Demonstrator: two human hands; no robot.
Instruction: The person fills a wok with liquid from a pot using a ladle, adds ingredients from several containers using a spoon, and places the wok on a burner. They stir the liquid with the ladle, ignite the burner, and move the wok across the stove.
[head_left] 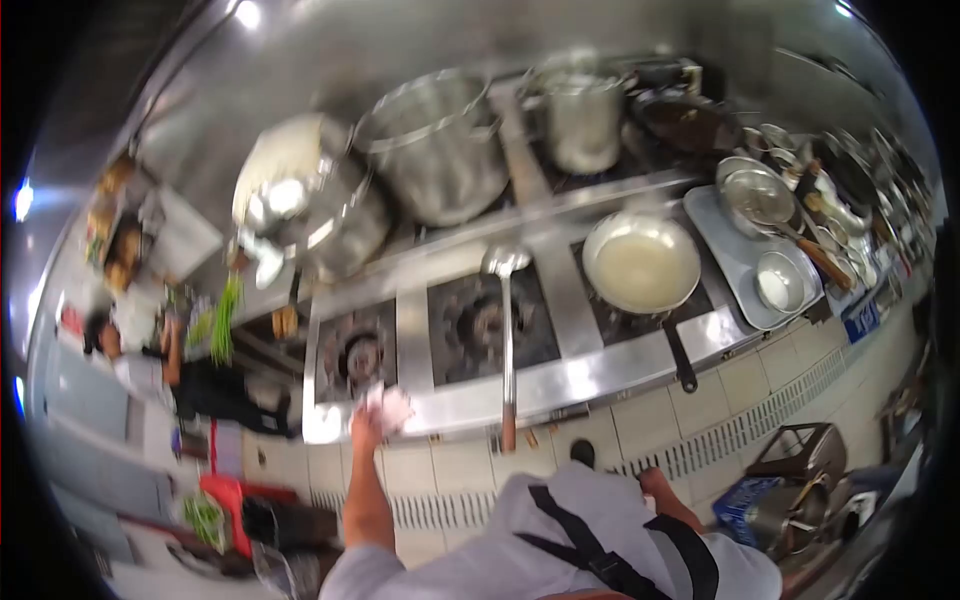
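My left hand is closed on a pale pinkish cloth at the front steel edge of the stove, just below the left burner. My right hand hangs low beside my body; its fingers are too hidden to make out. A long-handled ladle lies across the middle burner, its bowl toward the back and its handle end over the front edge. On the right burner a frying pan holds a pale liquid, with its dark handle pointing toward me. Neither hand touches the ladle or the pan.
Large steel pots stand along the back. At the right, a grey tray carries a strainer and a bowl. A person works at the far left. A floor drain grate runs along the stove's front.
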